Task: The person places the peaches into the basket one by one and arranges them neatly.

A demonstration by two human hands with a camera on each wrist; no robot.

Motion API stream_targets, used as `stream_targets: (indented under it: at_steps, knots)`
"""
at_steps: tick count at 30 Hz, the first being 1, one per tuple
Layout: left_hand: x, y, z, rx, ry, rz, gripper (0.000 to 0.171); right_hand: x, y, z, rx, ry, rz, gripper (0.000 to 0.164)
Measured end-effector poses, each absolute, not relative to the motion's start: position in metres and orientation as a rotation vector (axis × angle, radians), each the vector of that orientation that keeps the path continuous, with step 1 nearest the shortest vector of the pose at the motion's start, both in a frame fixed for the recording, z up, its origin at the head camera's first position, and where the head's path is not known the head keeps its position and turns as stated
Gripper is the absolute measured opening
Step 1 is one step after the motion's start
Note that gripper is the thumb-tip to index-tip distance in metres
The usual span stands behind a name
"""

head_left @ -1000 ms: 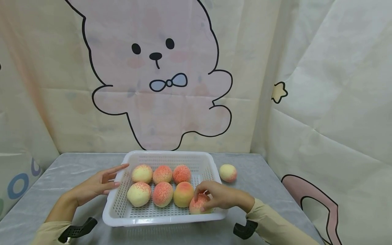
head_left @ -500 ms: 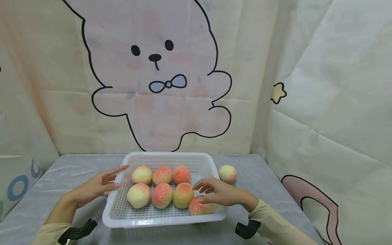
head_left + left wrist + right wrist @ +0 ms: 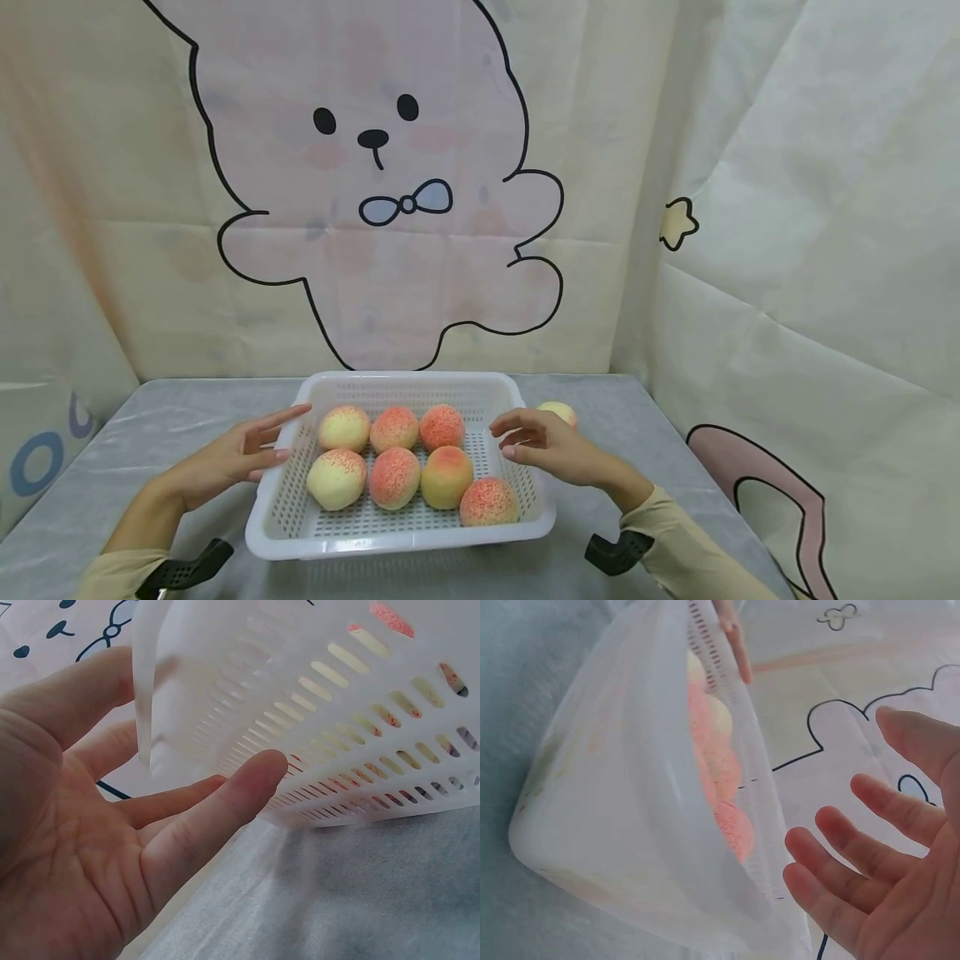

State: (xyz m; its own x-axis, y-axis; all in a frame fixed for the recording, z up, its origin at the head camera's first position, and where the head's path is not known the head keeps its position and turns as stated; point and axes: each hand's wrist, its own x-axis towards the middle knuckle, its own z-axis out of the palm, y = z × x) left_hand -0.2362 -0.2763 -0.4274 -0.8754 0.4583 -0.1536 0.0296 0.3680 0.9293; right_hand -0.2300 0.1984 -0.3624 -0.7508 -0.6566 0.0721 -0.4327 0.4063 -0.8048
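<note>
A white plastic basket [image 3: 397, 543] holds several peaches in two rows. At the near right corner lies a red-speckled peach [image 3: 489, 502], beside a yellow-orange peach [image 3: 447, 477]. My left hand [image 3: 217, 458] rests against the basket's left side with fingers extended; in the left wrist view its thumb [image 3: 259, 780] lies along the slotted wall. Above the basket's right rim hovers my right hand [image 3: 555, 446], holding nothing, its fingers spread and slightly bent in the right wrist view. Behind that hand, a pale yellow peach [image 3: 558, 411] sits outside the basket, partly hidden.
The basket stands on a table with a grey cloth [image 3: 600, 417]. A curtain printed with a cartoon bear [image 3: 375, 275] hangs behind the table, and another light curtain [image 3: 787, 233] closes off the right side.
My right hand has let go of the red-speckled peach in the near right corner and moved up and right, toward the peach outside. The left hand has stayed on the basket.
</note>
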Motion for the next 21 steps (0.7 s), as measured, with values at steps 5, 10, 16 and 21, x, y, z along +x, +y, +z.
stream_targets:
  at_steps: [5,10,16,21]
  knots:
    - [-0.235,-0.276,-0.427,0.426,2.243,1.522,0.068,-0.233,0.206,-0.361,-0.948,2.432,-1.324,0.031]
    - [-0.235,-0.275,-0.427,0.432,2.240,1.525,0.067,-0.236,0.216,-0.360,-0.927,2.415,-1.399,0.032]
    - [-0.236,-0.275,-0.427,0.441,2.237,1.531,0.066,-0.240,0.225,-0.361,-0.896,2.456,-1.466,0.035]
    - [-0.235,-0.275,-0.427,0.449,2.229,1.539,0.066,-0.244,0.234,-0.362,-0.865,2.496,-1.501,0.033]
